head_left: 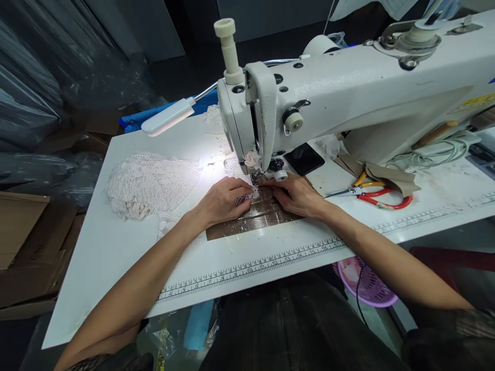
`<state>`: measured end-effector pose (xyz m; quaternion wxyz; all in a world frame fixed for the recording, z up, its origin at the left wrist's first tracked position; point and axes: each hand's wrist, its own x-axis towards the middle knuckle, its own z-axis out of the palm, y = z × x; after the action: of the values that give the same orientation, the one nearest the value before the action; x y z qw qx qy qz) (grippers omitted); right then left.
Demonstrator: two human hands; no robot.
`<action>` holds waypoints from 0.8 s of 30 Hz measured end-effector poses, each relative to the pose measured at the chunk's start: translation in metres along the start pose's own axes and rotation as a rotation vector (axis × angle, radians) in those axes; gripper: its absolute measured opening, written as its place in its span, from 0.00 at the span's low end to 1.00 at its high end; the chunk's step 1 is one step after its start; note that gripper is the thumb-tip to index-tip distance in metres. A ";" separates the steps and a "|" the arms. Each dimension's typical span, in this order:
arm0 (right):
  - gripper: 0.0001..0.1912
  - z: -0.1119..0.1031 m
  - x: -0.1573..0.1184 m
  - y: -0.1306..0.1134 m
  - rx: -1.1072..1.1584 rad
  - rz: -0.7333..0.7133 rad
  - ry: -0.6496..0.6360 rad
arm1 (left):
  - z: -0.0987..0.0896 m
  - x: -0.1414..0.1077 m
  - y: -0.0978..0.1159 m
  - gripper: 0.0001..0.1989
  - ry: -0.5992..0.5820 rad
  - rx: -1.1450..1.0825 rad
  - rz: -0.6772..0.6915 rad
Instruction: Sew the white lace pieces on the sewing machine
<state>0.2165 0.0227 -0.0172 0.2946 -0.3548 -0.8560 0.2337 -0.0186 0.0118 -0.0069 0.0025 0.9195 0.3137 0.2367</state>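
Note:
White lace fabric (247, 197) lies under the presser foot (254, 179) of a white sewing machine (328, 82). My left hand (228, 200) is just left of the foot, its fingers and thumb closed on the lace. On the other side, my right hand (296, 196) has its fingers bent together close to the foot; what they pinch is too small to make out. Both hands rest over a brown plate (235, 226) on the tabletop. A bunched pile of white lace (149, 180) sits to the left.
Red- and orange-handled scissors (381, 193) and a dark phone (305, 158) lie right of the needle area. A lamp (168, 117) lights the cloth. A printed ruler (247, 265) runs along the table's front edge. Below hangs a purple basket (373, 288); cardboard boxes (31, 247) stand left.

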 end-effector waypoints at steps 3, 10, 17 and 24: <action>0.16 0.001 0.000 0.001 0.006 0.012 0.018 | -0.003 0.005 -0.001 0.08 -0.035 0.002 -0.037; 0.15 0.001 -0.001 -0.002 -0.009 0.021 0.036 | -0.006 0.009 -0.006 0.08 -0.096 -0.012 -0.026; 0.13 0.001 -0.001 -0.003 -0.014 0.049 0.035 | 0.006 0.004 -0.001 0.05 0.067 0.039 -0.084; 0.13 0.002 0.000 -0.003 -0.020 0.044 0.037 | 0.008 0.003 0.001 0.04 0.093 0.065 -0.052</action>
<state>0.2142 0.0203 -0.0167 0.3018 -0.3807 -0.8446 0.2249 -0.0121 0.0139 -0.0122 -0.0358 0.8988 0.3447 0.2684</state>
